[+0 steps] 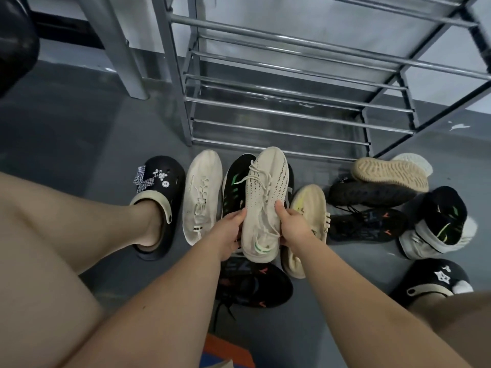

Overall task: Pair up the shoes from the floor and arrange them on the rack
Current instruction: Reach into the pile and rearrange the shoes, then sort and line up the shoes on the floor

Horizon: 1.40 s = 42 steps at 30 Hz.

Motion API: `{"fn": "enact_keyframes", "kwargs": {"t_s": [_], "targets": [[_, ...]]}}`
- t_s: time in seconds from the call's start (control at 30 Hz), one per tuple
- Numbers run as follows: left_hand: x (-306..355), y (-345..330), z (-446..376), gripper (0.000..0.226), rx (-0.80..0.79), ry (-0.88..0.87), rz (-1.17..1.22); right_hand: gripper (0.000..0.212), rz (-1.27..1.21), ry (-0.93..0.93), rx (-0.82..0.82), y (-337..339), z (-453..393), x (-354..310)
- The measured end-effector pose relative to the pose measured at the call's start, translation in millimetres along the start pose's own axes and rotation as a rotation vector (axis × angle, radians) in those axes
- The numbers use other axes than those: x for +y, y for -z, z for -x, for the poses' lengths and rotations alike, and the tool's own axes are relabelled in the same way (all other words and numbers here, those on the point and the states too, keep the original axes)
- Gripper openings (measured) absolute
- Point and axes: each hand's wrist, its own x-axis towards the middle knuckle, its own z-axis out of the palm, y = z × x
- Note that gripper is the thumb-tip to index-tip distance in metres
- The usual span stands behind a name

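Head view: beige knit sneaker (263, 205) held above the floor shoes, just short of the metal shoe rack (292, 107); left hand (229, 231) and right hand (295, 225) curled round its heel half, thumbs on the upper. Probably light, soft-walled, easily squashed; best gripped near collar and sole. Long axis toe-forward, toward the rack, sole down.

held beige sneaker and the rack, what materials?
Beige sneaker, in the grip of left hand and right hand: looks like matte knit fabric, with perforation dots and woven laces. Rack: likely metal, its tubes grey and glossy.
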Motion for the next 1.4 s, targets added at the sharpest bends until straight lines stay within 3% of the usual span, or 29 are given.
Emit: {"fn": "enact_keyframes", "kwargs": {"t_s": [0.2,0.33,0.53,0.7,0.97,1.17,1.4], "targets": [[2,16,-10,0.036,0.094,-0.04,-0.008,0.035,0.062,0.02,-0.095,-21,-8,-5],[-4,26,-17,0.037,0.207,-0.065,0.018,0.039,0.08,0.043,-0.183,-38,-9,-9],[8,21,-12,0.044,0.321,-0.15,-0.338,0.033,0.125,0.014,-0.249,-31,-11,-4],[22,0,-1,0.047,0.337,-0.314,-0.607,0.039,0.101,0.055,-0.193,-11,-11,1],[16,-62,9,0.052,0.224,-0.6,-1.174,0.05,0.425,0.245,0.014,39,9,26],[-5,-109,18,0.055,0.06,-0.656,-1.451,0.053,0.628,0.197,0.176,102,14,62],[-28,-157,14,0.056,-0.103,-0.659,-1.705,0.059,0.791,0.103,0.246,162,25,105]]}}
